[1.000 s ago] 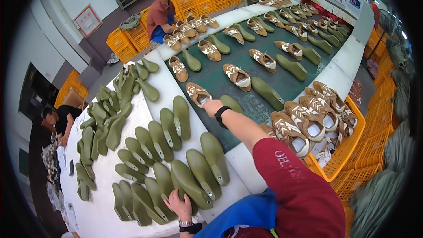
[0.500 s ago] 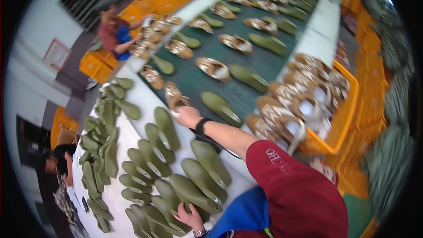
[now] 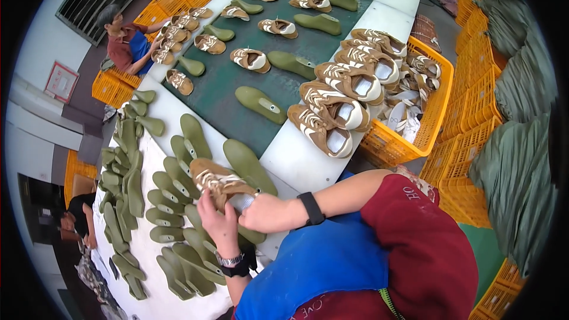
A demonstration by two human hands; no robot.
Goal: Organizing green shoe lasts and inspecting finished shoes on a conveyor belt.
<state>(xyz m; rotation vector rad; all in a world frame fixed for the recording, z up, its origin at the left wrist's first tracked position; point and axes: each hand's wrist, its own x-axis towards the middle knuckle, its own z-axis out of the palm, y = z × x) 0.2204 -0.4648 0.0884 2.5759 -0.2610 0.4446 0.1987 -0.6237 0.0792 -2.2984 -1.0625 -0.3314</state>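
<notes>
In front of my body I hold a brown sneaker [image 3: 214,179] with white laces, toe pointing away and to the left. My left hand [image 3: 218,224] grips its near left side, thumb up. At the heel opening my right hand [image 3: 268,212] is closed on the shoe; its fingertips are partly hidden. Pale lining shows inside the opening. Below and around the sneaker stand green shoe lasts [image 3: 175,172] in rows on the white table [image 3: 155,261]. A large green last [image 3: 249,163] lies just beyond the sneaker.
A dark green belt [image 3: 201,98] carries sneakers and lasts in pairs. Brown sneakers [image 3: 338,104] line its right edge beside an orange crate [image 3: 430,136] of shoes. Across the belt, a co-worker [image 3: 127,41] handles sneakers; another person [image 3: 83,219] sits far left.
My right hand has brought the sneaker from the belt's near edge toward my body. My left hand has left the lasts and come up onto the shoe.
</notes>
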